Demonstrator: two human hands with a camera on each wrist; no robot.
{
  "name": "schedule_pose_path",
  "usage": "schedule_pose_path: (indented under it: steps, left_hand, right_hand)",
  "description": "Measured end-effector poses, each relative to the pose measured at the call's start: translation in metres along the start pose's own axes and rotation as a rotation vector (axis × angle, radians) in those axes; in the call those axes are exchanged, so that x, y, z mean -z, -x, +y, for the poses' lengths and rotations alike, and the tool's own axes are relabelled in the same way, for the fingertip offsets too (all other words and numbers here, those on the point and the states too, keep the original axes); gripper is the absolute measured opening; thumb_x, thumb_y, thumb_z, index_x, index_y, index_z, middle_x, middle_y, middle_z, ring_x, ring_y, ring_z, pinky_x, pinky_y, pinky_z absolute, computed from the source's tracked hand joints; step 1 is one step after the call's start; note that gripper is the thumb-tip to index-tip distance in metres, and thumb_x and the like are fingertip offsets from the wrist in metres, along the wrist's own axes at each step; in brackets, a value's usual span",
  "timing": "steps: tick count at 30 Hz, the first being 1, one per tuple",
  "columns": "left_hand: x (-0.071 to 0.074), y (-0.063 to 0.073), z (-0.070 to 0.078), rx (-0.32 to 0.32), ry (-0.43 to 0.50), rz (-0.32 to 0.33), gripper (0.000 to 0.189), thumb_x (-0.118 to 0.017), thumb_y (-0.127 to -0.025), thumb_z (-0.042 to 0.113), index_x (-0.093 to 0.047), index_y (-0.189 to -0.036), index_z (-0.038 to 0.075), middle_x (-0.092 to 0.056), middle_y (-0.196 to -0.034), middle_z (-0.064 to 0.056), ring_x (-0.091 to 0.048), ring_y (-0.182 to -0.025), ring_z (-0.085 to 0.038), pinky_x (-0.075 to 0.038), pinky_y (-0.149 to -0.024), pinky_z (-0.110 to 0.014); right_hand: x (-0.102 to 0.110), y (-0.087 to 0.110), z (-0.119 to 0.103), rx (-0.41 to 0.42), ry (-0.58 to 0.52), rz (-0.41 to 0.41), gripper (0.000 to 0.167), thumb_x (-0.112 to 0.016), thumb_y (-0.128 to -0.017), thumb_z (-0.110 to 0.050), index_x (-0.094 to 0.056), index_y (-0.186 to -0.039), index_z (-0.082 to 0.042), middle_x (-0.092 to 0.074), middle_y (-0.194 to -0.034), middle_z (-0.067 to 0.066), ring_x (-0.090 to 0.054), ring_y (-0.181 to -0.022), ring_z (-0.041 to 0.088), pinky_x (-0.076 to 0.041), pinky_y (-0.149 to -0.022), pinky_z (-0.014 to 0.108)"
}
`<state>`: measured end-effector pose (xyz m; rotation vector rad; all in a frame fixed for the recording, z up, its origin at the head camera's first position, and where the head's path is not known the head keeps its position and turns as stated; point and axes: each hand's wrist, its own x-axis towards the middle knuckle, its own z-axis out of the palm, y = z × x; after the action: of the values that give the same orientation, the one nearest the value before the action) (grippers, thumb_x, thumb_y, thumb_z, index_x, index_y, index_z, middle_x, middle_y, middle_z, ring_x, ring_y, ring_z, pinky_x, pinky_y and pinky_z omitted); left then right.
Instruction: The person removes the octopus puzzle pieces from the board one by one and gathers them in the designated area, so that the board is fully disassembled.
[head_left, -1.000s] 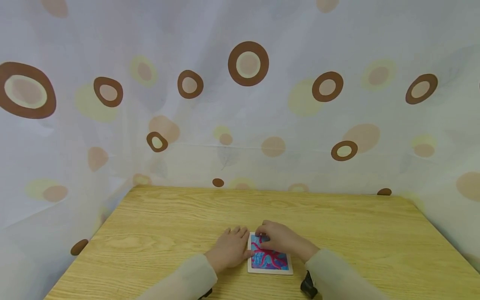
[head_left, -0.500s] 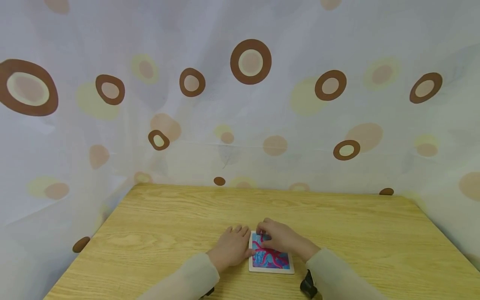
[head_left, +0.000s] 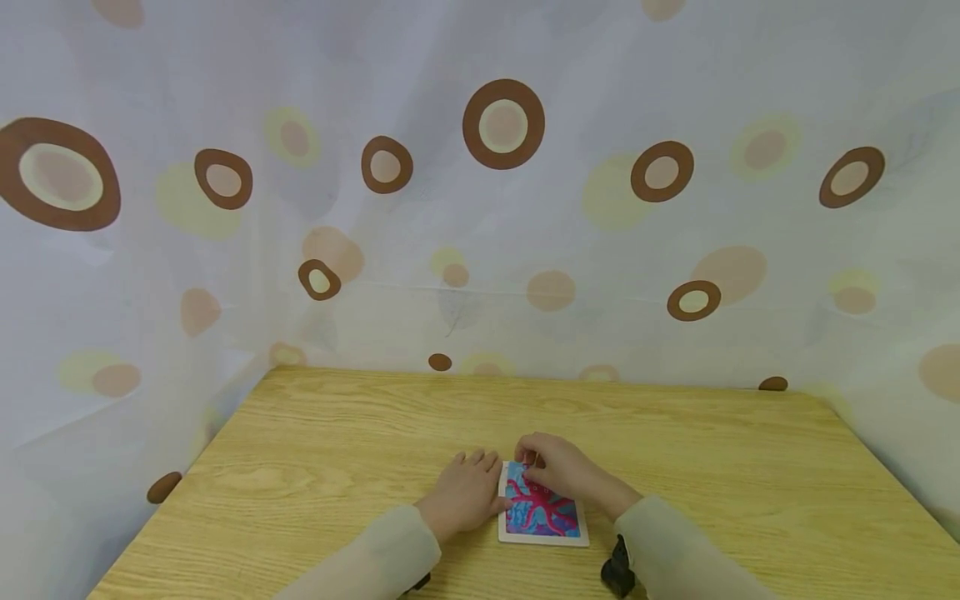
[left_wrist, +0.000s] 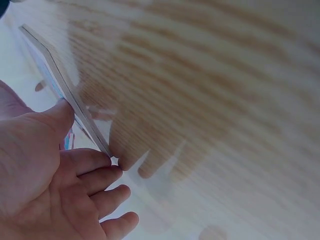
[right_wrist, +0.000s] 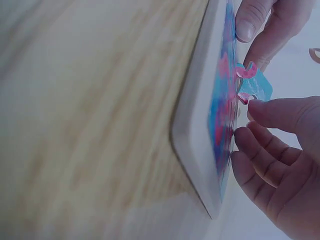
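Observation:
A jigsaw puzzle with a pale frame [head_left: 543, 541] and a pink octopus picture on blue lies flat on the table. My left hand [head_left: 462, 495] rests at its left side, fingers stretched out and thumb over the frame. In the left wrist view that thumb [left_wrist: 62, 117] presses on the board's edge [left_wrist: 78, 103]. My right hand [head_left: 564, 468] is over the puzzle's far part. The right wrist view shows it pinching a blue-and-pink puzzle piece [right_wrist: 259, 86] between thumb and fingers, tilted up from the picture, its other fingertips close to the board.
The wooden table [head_left: 360, 433] extends around the puzzle on all sides. Behind and beside it hangs a white curtain [head_left: 420, 233] with brown rings and pale spots. A black wrist device [head_left: 617, 573] sits below the right sleeve.
My right hand has lifted slightly with the puzzle piece, uncovering more of the octopus picture. My left hand stays in place on the frame.

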<state>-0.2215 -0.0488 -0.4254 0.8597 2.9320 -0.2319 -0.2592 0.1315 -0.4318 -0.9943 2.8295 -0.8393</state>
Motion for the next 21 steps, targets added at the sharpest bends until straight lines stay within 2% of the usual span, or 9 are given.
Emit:
schedule_pose_path:
  steps: [15,21]
  left_hand:
    - [-0.004,-0.003,-0.001,0.013,0.011,-0.018,0.064,-0.041,-0.092,0.053,-0.042,-0.14,0.011,-0.039,-0.141,-0.001,-0.033,-0.13,-0.018,-0.029,-0.104,-0.038]
    - [-0.003,-0.003,-0.002,0.013,0.033,-0.034,0.064,-0.04,-0.092,0.053,-0.04,-0.141,0.012,-0.038,-0.142,-0.001,-0.031,-0.131,-0.018,-0.028,-0.105,-0.038]
  right_hand:
    - [0.006,-0.003,-0.001,-0.074,0.025,0.062,0.011,-0.069,-0.082,-0.007,-0.061,-0.08,-0.013,-0.054,-0.071,-0.008,-0.048,-0.062,0.008,-0.043,-0.053,0.023]
    - [0.022,-0.006,0.02,-0.205,-0.008,0.099,0.004,-0.065,-0.086,-0.009,-0.064,-0.083,-0.011,-0.055,-0.075,-0.006,-0.05,-0.066,0.01,-0.044,-0.056,0.027]
